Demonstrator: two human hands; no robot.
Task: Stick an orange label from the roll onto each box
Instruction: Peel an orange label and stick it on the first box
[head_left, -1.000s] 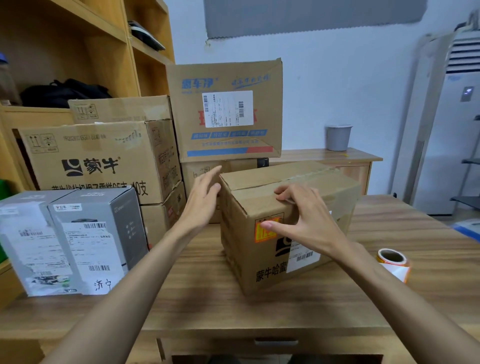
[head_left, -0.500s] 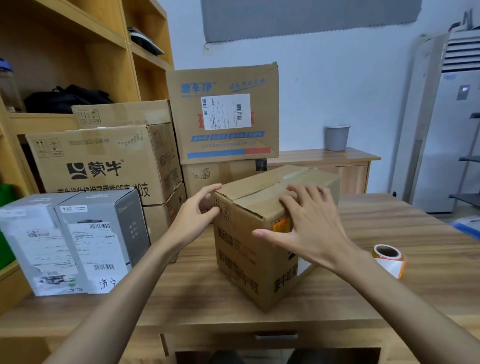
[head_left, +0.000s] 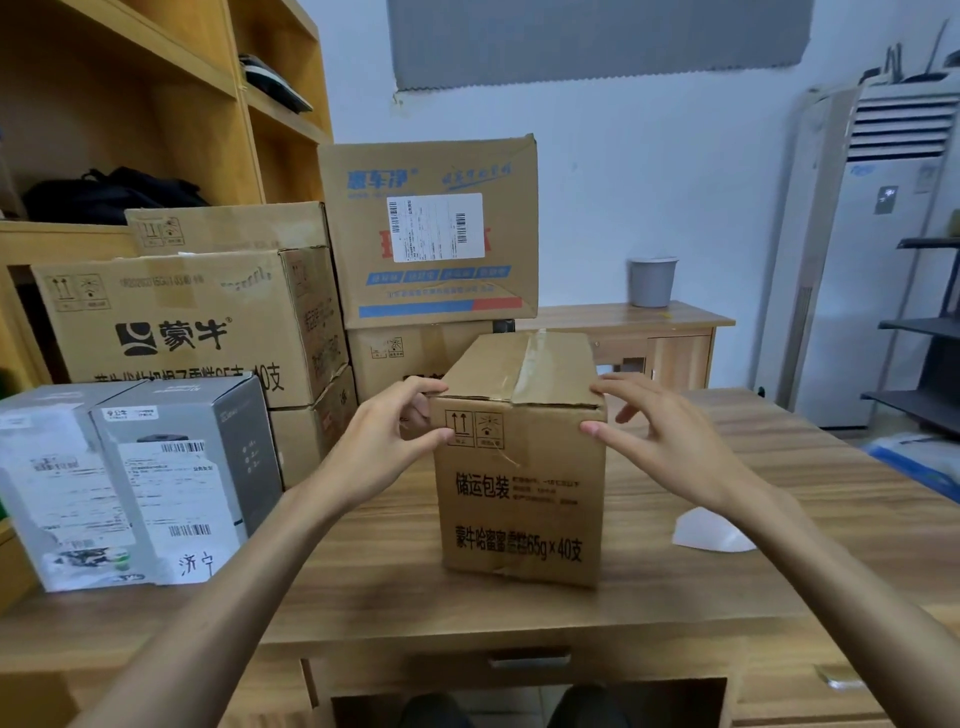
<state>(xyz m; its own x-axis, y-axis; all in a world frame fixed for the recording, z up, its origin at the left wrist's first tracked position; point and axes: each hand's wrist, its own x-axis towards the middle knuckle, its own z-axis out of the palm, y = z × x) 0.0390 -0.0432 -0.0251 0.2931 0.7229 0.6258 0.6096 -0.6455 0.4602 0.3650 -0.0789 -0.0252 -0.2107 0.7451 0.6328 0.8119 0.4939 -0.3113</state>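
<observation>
Left hand (head_left: 382, 449), right hand (head_left: 672, 447) hold 1 brown box (head_left: 519, 499) near 2 grey boxes (head_left: 166, 483)

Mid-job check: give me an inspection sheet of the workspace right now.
Surface: wooden table.
Job's things: box upright mid-table, no orange label on near face; roll not in view.
Clutter: white scrap right of box; grey boxes left; cartons stacked behind.
Grippers: left hand and right hand each grip a top corner of the box.
Cables: nothing seen.
Surroundings: shelf left, grey cup on cabinet, air conditioner right.
</observation>
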